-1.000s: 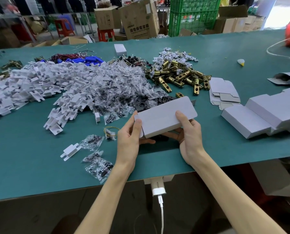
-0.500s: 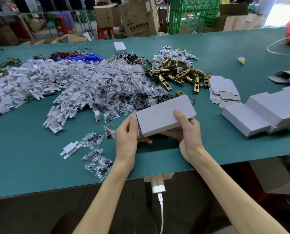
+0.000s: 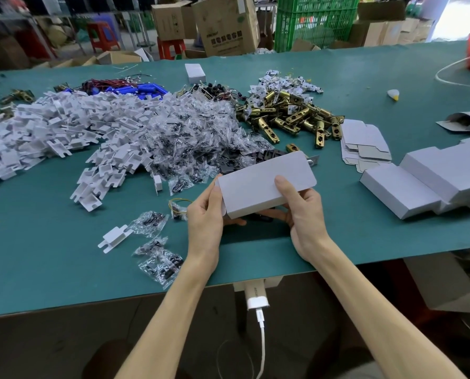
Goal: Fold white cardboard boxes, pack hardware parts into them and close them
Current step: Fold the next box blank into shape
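Observation:
I hold a white cardboard box just above the green table, near its front edge. My left hand grips the box's left end, thumb pressed on the end flap. My right hand holds the right part, thumb on top and fingers underneath. A metal latch end shows just past the box's far right corner. What is inside the box is hidden. Brass latch parts lie piled behind it, beside clear bags of screws and white plastic pieces.
Closed white boxes are stacked at the right, flat box blanks lie behind them. Loose screw bags and one white plastic piece lie left of my hands. A charger and cable hang under the table edge.
The box and both hands stay in nearly the same place. My left thumb has pressed further onto the left end flap.

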